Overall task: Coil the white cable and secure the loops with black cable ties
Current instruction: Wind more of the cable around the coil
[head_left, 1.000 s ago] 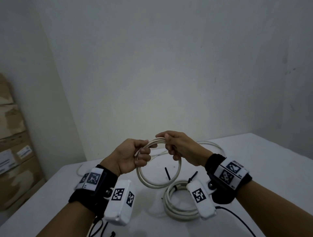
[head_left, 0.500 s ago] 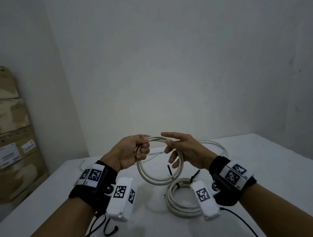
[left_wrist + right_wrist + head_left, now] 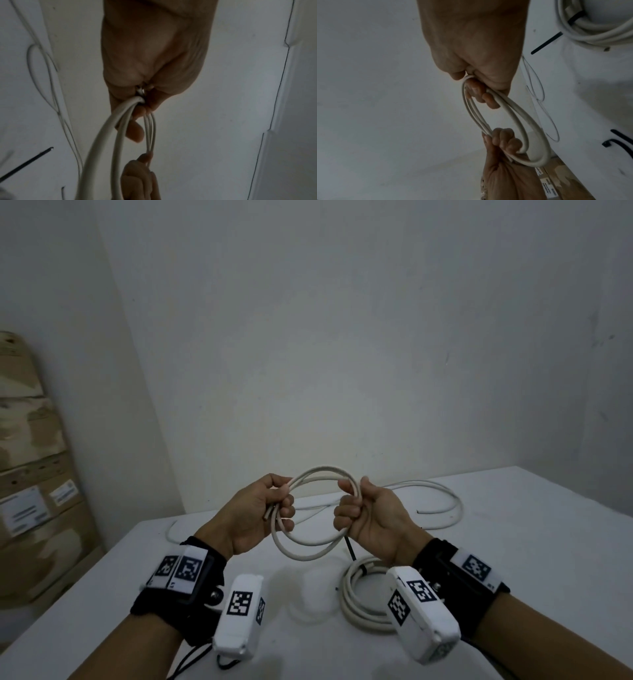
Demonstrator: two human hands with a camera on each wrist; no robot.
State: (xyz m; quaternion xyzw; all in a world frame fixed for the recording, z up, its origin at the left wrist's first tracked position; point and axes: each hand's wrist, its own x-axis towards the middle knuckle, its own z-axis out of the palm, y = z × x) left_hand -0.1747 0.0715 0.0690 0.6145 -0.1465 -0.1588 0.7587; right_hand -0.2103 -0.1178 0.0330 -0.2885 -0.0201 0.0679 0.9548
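A small coil of white cable (image 3: 310, 553) hangs in the air above the table, two loops wide. My left hand (image 3: 274, 506) grips its left side with a cut cable end sticking out below the fingers. My right hand (image 3: 352, 508) grips its right side, fingers curled round the strands. In the left wrist view the white cable (image 3: 106, 135) runs from my left hand (image 3: 145, 102) toward the camera. The right wrist view shows the coil (image 3: 510, 121) stretched between my right hand (image 3: 481, 93) above and the other hand below. A black cable tie (image 3: 350, 547) lies on the table under my right hand.
A second coil of white cable (image 3: 363, 594), bound with a black tie, lies on the white table (image 3: 513, 559) near my right wrist. Loose white cable (image 3: 442, 501) snakes along the far side. Cardboard boxes (image 3: 30, 508) are stacked at the left beside the table.
My right hand has gone from loose, spread fingers at the top of the coil to a full grip on its right side. The coil is now held wider between both hands.
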